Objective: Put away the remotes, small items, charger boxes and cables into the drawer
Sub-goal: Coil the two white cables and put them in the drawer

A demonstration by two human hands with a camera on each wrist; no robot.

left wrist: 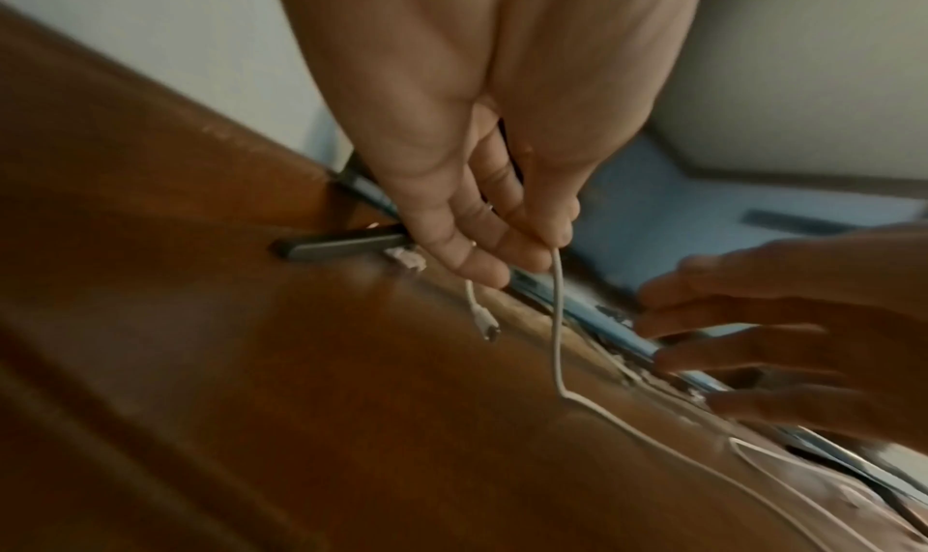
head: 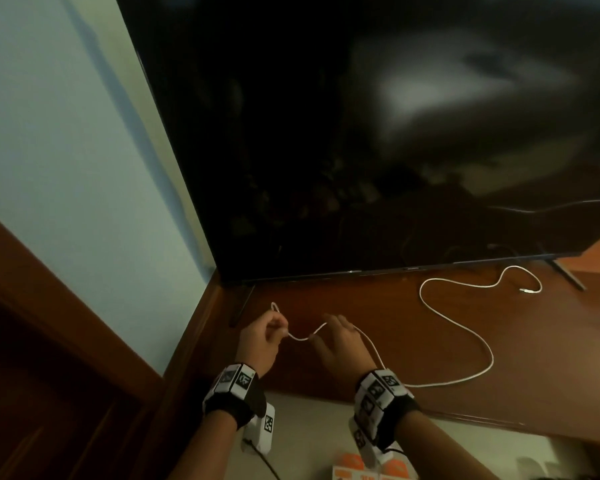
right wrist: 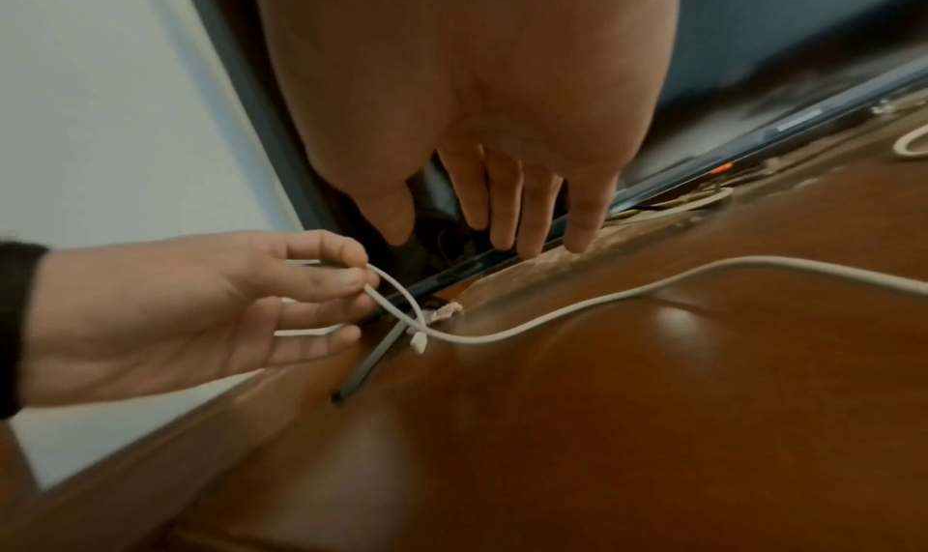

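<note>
Left hand (head: 261, 336) fingers pinched cable (head: 465, 336) looped; right hand (head: 340, 344) fingers relaxed, maybe touching; cable ran rightward across desk (head: 413, 341).

The TV cabinet top (head: 413, 344) is dark reddish wood, polished to a gloss that throws soft highlights. On it lies a white charging cable (head: 465, 327), smooth and matt like plastic, with a hard white plug (left wrist: 484, 320) at its near-left end. The television screen (head: 361, 133) is glossy black, mirroring the room; its stand foot (right wrist: 374, 356) looks dark, smooth and slightly shiny. The far wall (head: 66, 133) is matt and pale.
</note>
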